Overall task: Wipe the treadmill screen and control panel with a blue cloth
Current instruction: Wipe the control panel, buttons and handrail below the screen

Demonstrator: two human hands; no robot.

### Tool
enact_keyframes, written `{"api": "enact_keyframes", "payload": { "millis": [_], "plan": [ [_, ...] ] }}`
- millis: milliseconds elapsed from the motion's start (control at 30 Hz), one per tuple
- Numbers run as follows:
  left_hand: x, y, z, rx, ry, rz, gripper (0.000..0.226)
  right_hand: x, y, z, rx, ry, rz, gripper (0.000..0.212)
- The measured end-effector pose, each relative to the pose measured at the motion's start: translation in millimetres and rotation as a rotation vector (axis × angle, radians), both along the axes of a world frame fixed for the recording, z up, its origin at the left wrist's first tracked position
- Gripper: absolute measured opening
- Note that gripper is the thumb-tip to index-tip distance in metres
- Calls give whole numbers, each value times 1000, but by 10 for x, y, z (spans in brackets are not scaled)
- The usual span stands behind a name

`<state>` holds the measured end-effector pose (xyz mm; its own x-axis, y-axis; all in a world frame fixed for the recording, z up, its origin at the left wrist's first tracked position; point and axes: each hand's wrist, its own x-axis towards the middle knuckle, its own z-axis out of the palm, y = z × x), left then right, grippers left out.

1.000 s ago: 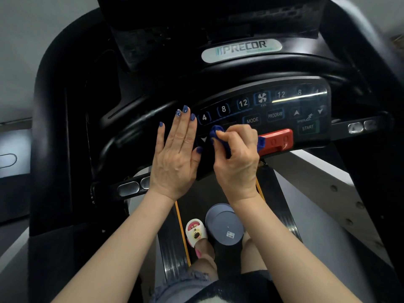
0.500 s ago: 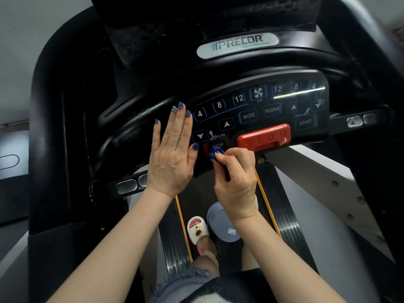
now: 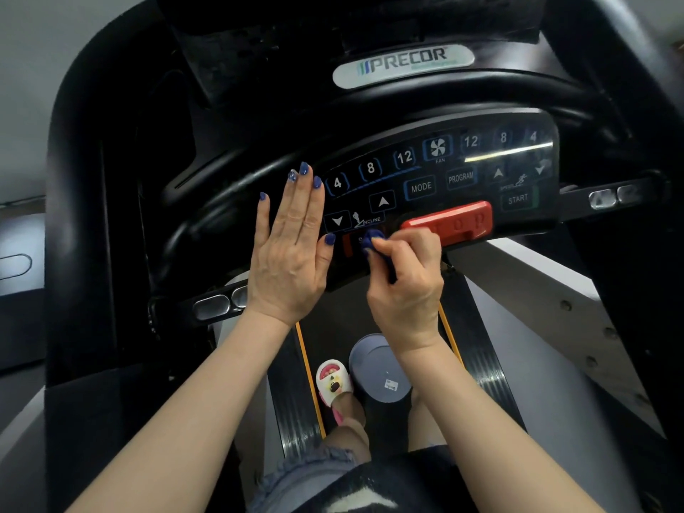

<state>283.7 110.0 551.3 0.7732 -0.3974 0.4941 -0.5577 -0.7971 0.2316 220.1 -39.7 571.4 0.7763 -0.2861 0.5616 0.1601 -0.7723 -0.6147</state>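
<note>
The right hand [image 3: 405, 286] had its fingers [image 3: 392, 246] curled tight, pinching a small bunched-up blue cloth [image 3: 370, 241]. Only a little blue tip stuck out past the fingertips. That tip pressed on a small red button [image 3: 349, 243] at the low edge of the control panel [image 3: 440, 172]. The button's word was mostly hidden by the cloth.

Just left of those fingers, the left hand [image 3: 292, 249] lay flat on the panel with its fingers straight and close together. It held nothing. It looked like it was steadying the panel.

Just right of the cloth sat the big red stop bar [image 3: 449, 222]. Above the fingers were the arrow buttons, then MODE, PROGRAM and START, and the number keys higher up.

The step in hand looked like wiping the low buttons. Next, the cloth would likely need to slide up and right over the other keys, pressing softly so nothing switched on. The dark screen [image 3: 333, 16] far above the fingers probably needed wiping too.

Below the hands, on the belt [image 3: 296, 398], stood a round grey container [image 3: 377, 368]. I could not tell what was in it.
</note>
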Motion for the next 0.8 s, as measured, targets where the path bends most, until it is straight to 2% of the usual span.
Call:
{"api": "enact_keyframes", "payload": {
  "millis": [233,567,800],
  "plan": [
    [-12,-7,11,0,-5,2,56,-75,-99,-38,-32,-8,-27,3],
    [-14,-5,9,-7,-2,6,57,277,-131,271,-26,-42,-61,4],
    [-17,6,2,-20,-10,-11,56,331,-129,157,-79,-39,-44,9]
  ]
}}
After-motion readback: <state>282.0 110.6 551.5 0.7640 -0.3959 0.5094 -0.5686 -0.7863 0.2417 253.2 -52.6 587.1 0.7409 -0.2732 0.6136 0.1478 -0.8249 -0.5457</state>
